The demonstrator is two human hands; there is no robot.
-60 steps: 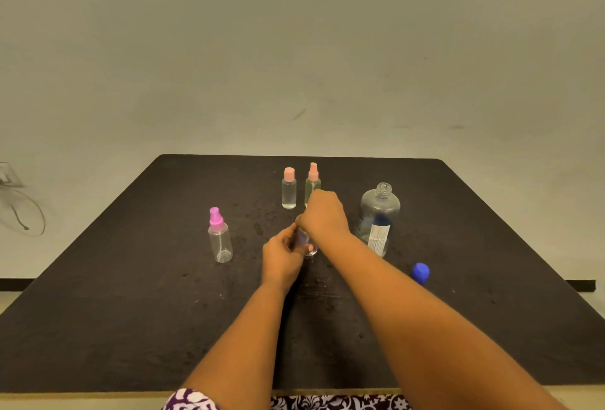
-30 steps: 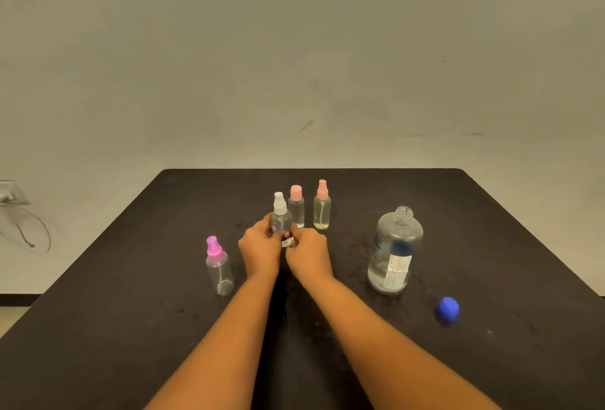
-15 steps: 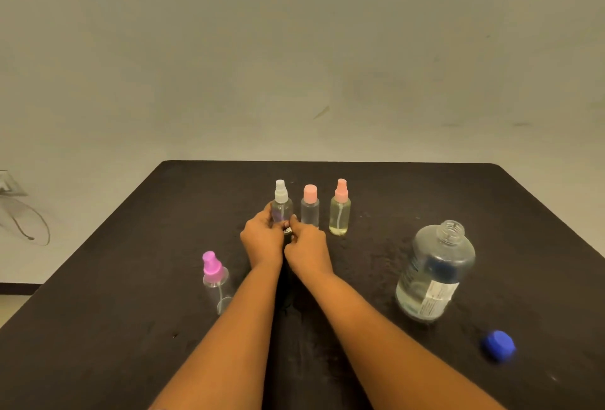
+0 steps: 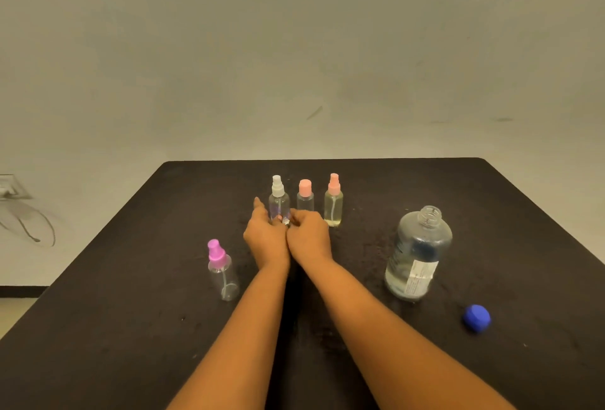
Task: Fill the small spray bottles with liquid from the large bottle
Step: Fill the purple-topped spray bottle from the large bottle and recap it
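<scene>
Dark and matt, the surface (image 4: 131, 327) stands against a pale wall (image 4: 294, 49), and the things are spread on its far half. Near the middle a white-top bottle (image 4: 279, 201) stands upright, first from the left in a row of three small bottles. Both hands meet at its foot and hide it. On the right hand (image 4: 309, 236) the fingers are curled and hold the low part of this bottle from the right side. On the left hand (image 4: 265, 241) one finger is stretched straight beside the bottle, at its left, and the other fingers lie at the bottle's foot. If they grip it or only touch it, I cannot tell.

Just right of the white-top bottle stands a pink-cap bottle (image 4: 305, 198), and further right a pink-sprayer bottle (image 4: 333, 208) with yellowish liquid inside. Left of the left wrist and nearer to the person, a magenta-top bottle (image 4: 223, 273) stands alone, its thin tube visible through the clear body.

The large bottle (image 4: 419, 255) stands well to the right of the hands, upright, its threaded neck open, with a white label low on its side. A blue cap (image 4: 477, 318) lies on the surface near it, further right and nearer to the person. At far left on the wall is a socket (image 4: 8, 187) with a thin cable (image 4: 31, 229) hanging below.
</scene>
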